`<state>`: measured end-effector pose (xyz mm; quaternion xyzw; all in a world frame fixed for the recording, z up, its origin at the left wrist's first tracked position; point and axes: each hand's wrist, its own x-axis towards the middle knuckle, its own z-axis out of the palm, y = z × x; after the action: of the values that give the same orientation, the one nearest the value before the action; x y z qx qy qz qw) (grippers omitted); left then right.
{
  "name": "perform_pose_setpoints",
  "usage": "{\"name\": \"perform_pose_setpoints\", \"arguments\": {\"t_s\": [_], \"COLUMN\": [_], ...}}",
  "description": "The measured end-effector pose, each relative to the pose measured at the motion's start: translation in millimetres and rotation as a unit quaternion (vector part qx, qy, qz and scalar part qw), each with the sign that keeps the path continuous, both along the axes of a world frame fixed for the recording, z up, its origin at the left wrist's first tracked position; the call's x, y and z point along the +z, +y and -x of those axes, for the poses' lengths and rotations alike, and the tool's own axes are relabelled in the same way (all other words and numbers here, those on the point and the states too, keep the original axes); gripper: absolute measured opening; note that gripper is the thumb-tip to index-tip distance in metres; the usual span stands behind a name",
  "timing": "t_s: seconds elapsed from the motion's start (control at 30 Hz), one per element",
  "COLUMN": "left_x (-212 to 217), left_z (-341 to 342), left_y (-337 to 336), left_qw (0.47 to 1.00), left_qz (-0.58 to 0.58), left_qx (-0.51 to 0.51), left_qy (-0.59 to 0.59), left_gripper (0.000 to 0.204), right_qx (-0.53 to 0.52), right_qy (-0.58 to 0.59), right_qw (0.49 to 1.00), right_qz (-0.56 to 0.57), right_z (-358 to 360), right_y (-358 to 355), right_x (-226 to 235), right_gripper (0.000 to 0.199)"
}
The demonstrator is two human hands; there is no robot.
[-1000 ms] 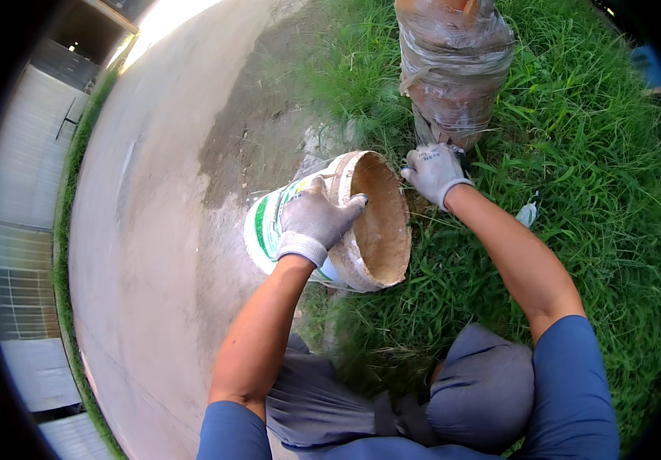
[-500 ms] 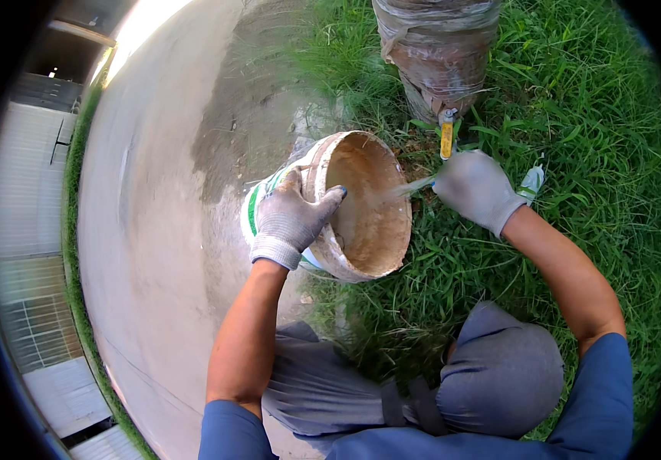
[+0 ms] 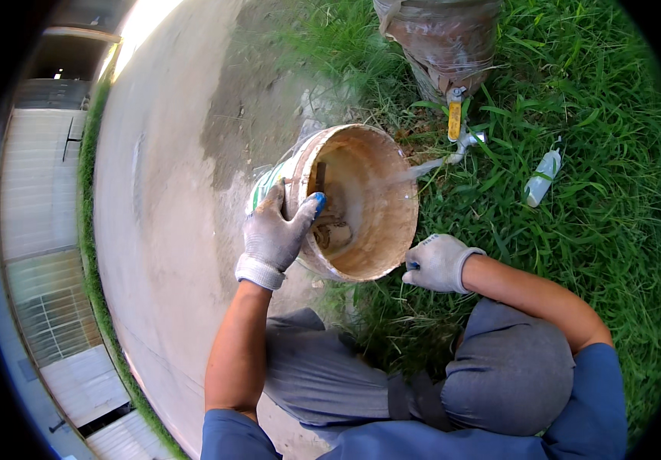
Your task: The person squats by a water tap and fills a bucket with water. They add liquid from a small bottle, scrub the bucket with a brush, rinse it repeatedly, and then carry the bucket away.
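Observation:
A dirty white bucket (image 3: pixel 407 211) with green markings tilts with its mouth toward the right. My left hand (image 3: pixel 278 236), in a grey glove with a blue thumb tip, grips its near-left rim. Water (image 3: pixel 422 169) runs into the mouth from a silver tap (image 3: pixel 470 142) fitted with a yellow lever valve (image 3: pixel 455 119). Inside, a dark flat piece (image 3: pixel 320 176) leans on the wall, and something below it is blurred by cloudy water. My gloved right hand (image 3: pixel 439 263) is beside the lower right rim, fingers curled, with nothing visible in them.
A plastic-wrapped post (image 3: pixel 449 42) stands behind the tap. To the right, a translucent plastic bottle (image 3: pixel 543 178) lies in tall grass (image 3: pixel 599 253). Concrete paving (image 3: pixel 169 230) spreads out left of the bucket, edged by a grass strip and pale building walls (image 3: pixel 39 184).
My right hand has come away from the tap, down and toward me, to the bucket's lower right rim. The tap and bottle are now uncovered. The bucket's mouth shows more of its inside.

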<state>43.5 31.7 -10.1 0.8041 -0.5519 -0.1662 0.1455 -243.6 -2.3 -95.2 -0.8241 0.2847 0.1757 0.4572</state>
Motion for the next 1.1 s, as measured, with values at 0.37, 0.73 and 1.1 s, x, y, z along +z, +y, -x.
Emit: {"name": "perform_pose_setpoints", "arguments": {"t_s": [0.37,0.73,1.1], "left_x": [6.3,11.7,6.0], "left_z": [-0.1,-11.3,-17.7], "left_y": [-1.0,-0.6,0.8], "left_qw": [0.998,0.995,0.999], "left_qz": [-0.049,-0.059,-0.025], "left_qx": [0.029,0.025,0.014], "left_qy": [0.04,0.073,0.041], "left_gripper": [0.07,0.048,0.048], "right_qx": [-0.035,-0.07,-0.087], "right_qy": [-0.014,0.008,0.006], "right_qw": [0.999,0.996,0.994], "right_qz": [-0.038,-0.059,-0.065], "right_z": [-6.0,-4.0,-6.4], "right_y": [-6.4,4.4,3.9], "right_x": [-4.0,-11.0,-6.0], "right_gripper": [0.036,0.04,0.042]}}
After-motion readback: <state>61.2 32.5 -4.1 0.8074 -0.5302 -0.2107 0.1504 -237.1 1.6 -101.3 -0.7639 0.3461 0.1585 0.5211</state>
